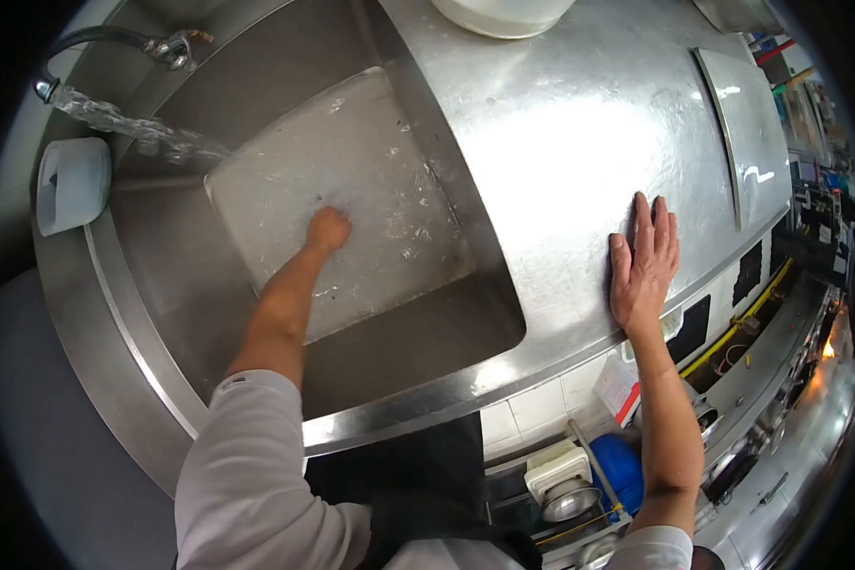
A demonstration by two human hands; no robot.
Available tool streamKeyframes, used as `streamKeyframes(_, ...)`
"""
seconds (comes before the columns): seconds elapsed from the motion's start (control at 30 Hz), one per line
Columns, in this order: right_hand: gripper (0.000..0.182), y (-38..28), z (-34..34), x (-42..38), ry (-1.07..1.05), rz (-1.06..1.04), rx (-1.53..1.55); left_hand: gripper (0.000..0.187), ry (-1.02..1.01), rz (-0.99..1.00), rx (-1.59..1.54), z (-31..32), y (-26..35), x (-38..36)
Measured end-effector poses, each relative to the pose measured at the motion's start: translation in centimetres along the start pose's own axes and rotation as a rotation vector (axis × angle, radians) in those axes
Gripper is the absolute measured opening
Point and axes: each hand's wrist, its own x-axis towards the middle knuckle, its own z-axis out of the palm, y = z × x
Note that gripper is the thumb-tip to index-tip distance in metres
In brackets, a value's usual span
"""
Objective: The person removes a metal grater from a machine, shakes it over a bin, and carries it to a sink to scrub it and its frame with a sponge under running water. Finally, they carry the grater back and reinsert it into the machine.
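My left hand (329, 229) reaches down into a deep stainless steel sink (389, 366), at the surface of pale, cloudy water (351, 133) with a squarish outline. Its fingers look curled into a fist; their tips, and anything in them, are hidden by the hand and water. Flat on the steel counter (551, 228) to the right of the sink rests my right hand (647, 271), fingers stretched out, holding nothing. Water pours from a curved faucet (114, 36) at the upper left into the sink.
A white plastic container (74, 185) sits on the sink's left corner. At the counter's far edge stands a white round tub (503, 14); a flat metal panel (746, 138) lies farther right. Below are a blue container (619, 470) and a metal bowl (570, 501). Flames (828, 348) burn at far right.
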Motion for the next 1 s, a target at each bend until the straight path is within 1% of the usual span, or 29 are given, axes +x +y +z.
streamKeyframes(0.03,0.056,0.2,0.0,0.1,0.005,0.002,-0.002,0.039,0.041,0.071,0.078,0.2,-1.3,0.6)
streamKeyframes(0.1,0.057,0.1,0.0,0.3,0.029,-0.011,0.034,0.041,0.104,0.221,0.248,-0.5,-6.7,1.7)
streamKeyframes(0.13,0.057,0.2,0.0,-0.1,0.024,-0.015,0.046,0.041,0.056,0.24,0.231,-2.5,-7.7,1.1)
streamKeyframes(0.2,0.057,0.3,0.0,0.1,0.022,-0.003,0.043,0.038,0.073,-0.009,-0.308,-4.1,-8.8,3.7)
streamKeyframes(0.23,0.057,0.2,-0.1,0.0,0.016,0.004,0.045,0.035,0.125,-0.292,-0.825,-2.3,-9.2,5.9)
streamKeyframes(0.27,0.057,0.3,0.0,-0.3,0.011,0.004,0.041,0.032,0.069,-0.03,-0.399,-0.6,-8.0,7.2)
streamKeyframes(0.3,0.057,0.4,0.1,-0.2,0.017,0.002,0.038,0.032,0.028,0.028,-0.122,-1.4,-3.5,5.0)
streamKeyframes(0.33,0.057,0.4,0.3,0.0,0.024,0.0,0.034,0.032,-0.01,0.043,0.081,-2.2,2.3,1.5)
streamKeyframes(0.37,0.057,0.4,0.3,0.0,0.025,-0.002,0.033,0.032,-0.022,0.048,0.135,-2.4,6.3,-1.0)
streamKeyframes(0.43,0.057,0.4,0.3,0.0,0.026,-0.005,0.033,0.033,-0.017,0.06,0.186,-2.6,11.1,-4.2)
streamKeyframes(0.53,0.057,0.4,0.3,0.0,0.034,-0.008,0.036,0.039,0.072,0.153,0.23,-1.9,13.3,-6.6)
streamKeyframes(0.6,0.057,0.4,0.3,-0.1,0.038,-0.009,0.039,0.043,0.035,0.406,0.201,-0.7,14.9,-7.7)
streamKeyframes(0.67,0.057,0.3,0.3,-0.1,0.039,-0.008,0.043,0.051,-0.144,0.539,-0.121,1.4,16.3,-8.1)
streamKeyframes(0.73,0.057,0.4,0.3,-0.1,0.04,-0.013,0.042,0.053,-0.417,0.731,0.264,-2.4,20.0,-12.9)
streamKeyframes(0.83,0.057,0.4,0.3,0.0,0.036,-0.015,0.053,0.052,-0.486,1.032,0.316,-0.3,18.1,-14.7)
streamKeyframes(0.87,0.057,0.5,0.3,-0.1,0.031,-0.013,0.06,0.05,-0.424,1.139,0.327,1.5,15.7,-13.3)
streamKeyframes(0.93,0.057,0.4,0.1,-0.1,0.028,-0.008,0.063,0.046,-0.292,1.34,0.355,4.6,7.6,-8.9)
streamKeyframes(0.97,0.057,0.4,0.1,-0.1,0.026,-0.01,0.073,0.046,-0.437,1.001,0.167,4.0,4.3,-8.4)
streamKeyframes(1.0,0.057,0.6,0.5,-0.1,0.025,-0.008,0.056,0.044,-0.294,0.9,0.292,1.8,2.7,-8.4)
